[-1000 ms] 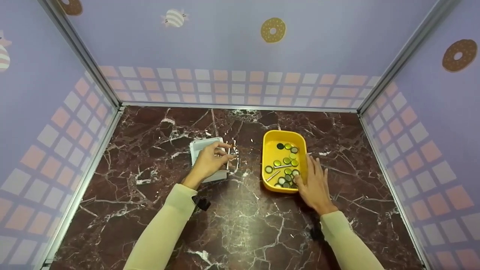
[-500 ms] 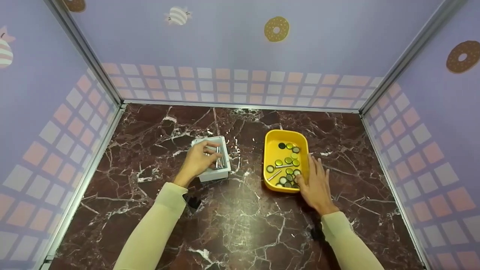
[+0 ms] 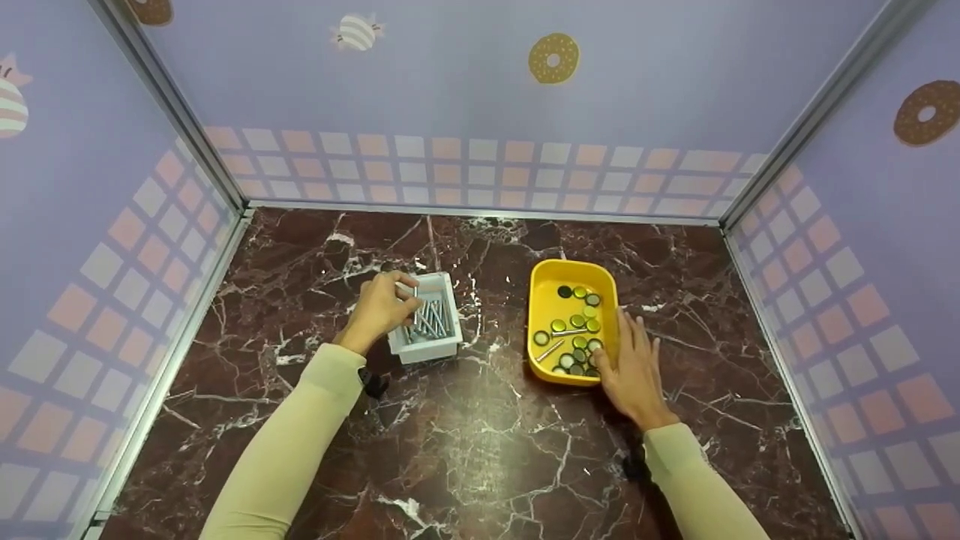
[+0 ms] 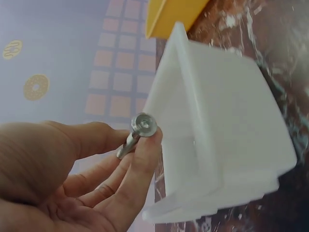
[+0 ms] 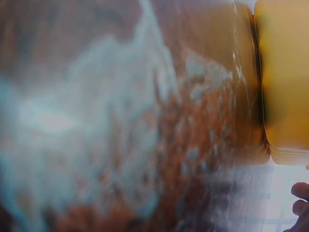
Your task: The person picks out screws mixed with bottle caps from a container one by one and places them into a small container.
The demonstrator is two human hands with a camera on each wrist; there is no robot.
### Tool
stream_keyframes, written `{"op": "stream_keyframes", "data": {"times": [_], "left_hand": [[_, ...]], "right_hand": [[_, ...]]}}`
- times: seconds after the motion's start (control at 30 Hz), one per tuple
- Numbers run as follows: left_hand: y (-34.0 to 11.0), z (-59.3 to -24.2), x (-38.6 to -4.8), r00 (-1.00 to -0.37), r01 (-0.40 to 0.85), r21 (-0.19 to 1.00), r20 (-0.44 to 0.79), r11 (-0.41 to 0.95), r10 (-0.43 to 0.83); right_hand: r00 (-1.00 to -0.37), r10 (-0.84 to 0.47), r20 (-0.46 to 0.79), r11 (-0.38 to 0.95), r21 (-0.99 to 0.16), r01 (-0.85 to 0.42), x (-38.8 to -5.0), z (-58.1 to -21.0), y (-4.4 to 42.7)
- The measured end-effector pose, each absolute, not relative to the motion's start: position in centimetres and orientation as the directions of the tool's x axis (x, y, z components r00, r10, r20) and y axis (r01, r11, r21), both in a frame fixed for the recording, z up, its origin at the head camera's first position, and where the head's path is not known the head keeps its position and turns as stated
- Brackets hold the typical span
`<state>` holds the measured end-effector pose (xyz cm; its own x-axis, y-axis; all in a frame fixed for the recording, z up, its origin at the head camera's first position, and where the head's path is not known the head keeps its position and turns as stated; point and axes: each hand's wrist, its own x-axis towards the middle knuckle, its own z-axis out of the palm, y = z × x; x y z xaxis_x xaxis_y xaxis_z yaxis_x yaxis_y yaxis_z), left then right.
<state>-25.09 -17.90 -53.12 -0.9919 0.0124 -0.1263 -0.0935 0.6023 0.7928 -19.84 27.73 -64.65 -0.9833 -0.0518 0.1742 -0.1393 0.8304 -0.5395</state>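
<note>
My left hand (image 3: 381, 306) is above the left side of a small white plastic box (image 3: 429, 352). Between thumb and fingers it pinches a silver screw (image 4: 144, 124), whose round socket head faces the left wrist camera. Several similar screws (image 3: 431, 322) lie in the box. My right hand (image 3: 634, 375) holds the right wall of a yellow container (image 3: 546, 304), with the thumb over the rim and the fingers along the outside. Inside it are several bottle caps (image 3: 577, 320) and two loose screws (image 3: 551, 349). In the right wrist view only fingertips show at the lower right.
Both containers stand on a dark red marbled tabletop (image 3: 480, 450), with a gap between them. Purple patterned panels (image 3: 465, 90) wall in the back and both sides. A metal strip (image 3: 480, 215) runs along the back edge.
My left hand has moved left, from over the white box's right side to its left side, uncovering the screws inside. The right hand has stayed on the yellow container.
</note>
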Motion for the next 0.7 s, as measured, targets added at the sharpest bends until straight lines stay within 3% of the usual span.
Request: {"op": "stream_keyframes", "data": {"times": [0.47,0.7], "left_hand": [[-18.0,-52.4,-27.3,-0.98,-0.048,0.596,-0.183,0.802,0.078],[-16.9,-52.3,-27.7,-0.988,0.002,0.478,-0.132,0.879,0.074]], "right_hand": [[-0.981,-0.052,0.188,0.828,-0.542,-0.148,-19.7,-64.8,27.7],[-0.98,-0.054,0.19,0.829,-0.539,-0.15,-19.8,-64.9,27.7]]}}
